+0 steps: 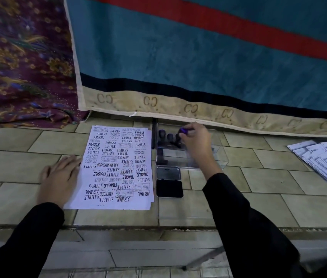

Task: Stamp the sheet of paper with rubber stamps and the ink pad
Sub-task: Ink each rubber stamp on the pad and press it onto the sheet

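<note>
The left hand lies flat and spread on the stamped sheet's left edge; the right hand pinches a purple-topped stamp over the clear box, beyond the open ink pad.

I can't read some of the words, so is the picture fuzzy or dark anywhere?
In the head view, the light is dim and bluish. The stamped sheet reads clearly in the middle, the right hand at the clear box looks slightly smeared, the floor tile lines bend near the edges, and the ink pad is a dark patch without detail.
</note>
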Demonstrator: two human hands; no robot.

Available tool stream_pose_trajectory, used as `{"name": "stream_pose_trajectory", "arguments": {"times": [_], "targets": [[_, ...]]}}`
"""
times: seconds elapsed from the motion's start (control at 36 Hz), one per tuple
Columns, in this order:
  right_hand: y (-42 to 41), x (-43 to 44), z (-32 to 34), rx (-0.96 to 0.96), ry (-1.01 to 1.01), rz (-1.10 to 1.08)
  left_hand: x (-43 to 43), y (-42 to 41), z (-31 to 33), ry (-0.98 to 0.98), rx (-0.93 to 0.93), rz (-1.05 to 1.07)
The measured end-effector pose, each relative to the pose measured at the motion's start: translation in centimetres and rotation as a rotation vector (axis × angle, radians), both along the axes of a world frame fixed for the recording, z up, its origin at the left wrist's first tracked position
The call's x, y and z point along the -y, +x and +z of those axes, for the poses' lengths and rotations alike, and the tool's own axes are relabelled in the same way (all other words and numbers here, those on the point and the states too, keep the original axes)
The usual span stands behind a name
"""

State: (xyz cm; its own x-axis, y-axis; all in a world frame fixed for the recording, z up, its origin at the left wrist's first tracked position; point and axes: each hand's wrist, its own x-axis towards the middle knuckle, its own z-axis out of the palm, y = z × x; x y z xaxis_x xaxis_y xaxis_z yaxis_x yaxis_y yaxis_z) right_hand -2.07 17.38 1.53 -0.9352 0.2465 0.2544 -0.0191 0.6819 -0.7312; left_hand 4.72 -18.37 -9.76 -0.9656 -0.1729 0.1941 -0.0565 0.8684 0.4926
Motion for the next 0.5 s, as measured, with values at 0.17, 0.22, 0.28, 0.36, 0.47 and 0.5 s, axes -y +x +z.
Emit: {"name": "stream_pose_trajectory", "arguments": {"times": [0.17,0.22,0.28,0.36,0.47,0.5], "targets": [[-1.4,-1.9,-2.6,0.196,0.213,0.064,-0.1,0.0,0.2,0.006,0.004,0.007],[-1.8,-1.8,-3.1,0.227,0.224,0.093,-0.1,-0.1,0.1,0.018,0.01,0.011],[-2.1,-1.5,-3.6,0.264,0.246,0.119,-0.1,-0.1,0.1,0.032,0.008,0.012],[-2.5,-1.1,-4.0,0.299,0.28,0.153,0.0,-0.1,0.1,0.038,0.0,0.009],[-2.7,-0.8,-4.2,0.357,0.376,0.204,0.1,0.0,0.0,0.102,-0.006,-0.006],[-2.7,-0.8,-4.1,0.367,0.41,0.22,0.2,0.0,-0.1,0.144,-0.007,-0.009]]}}
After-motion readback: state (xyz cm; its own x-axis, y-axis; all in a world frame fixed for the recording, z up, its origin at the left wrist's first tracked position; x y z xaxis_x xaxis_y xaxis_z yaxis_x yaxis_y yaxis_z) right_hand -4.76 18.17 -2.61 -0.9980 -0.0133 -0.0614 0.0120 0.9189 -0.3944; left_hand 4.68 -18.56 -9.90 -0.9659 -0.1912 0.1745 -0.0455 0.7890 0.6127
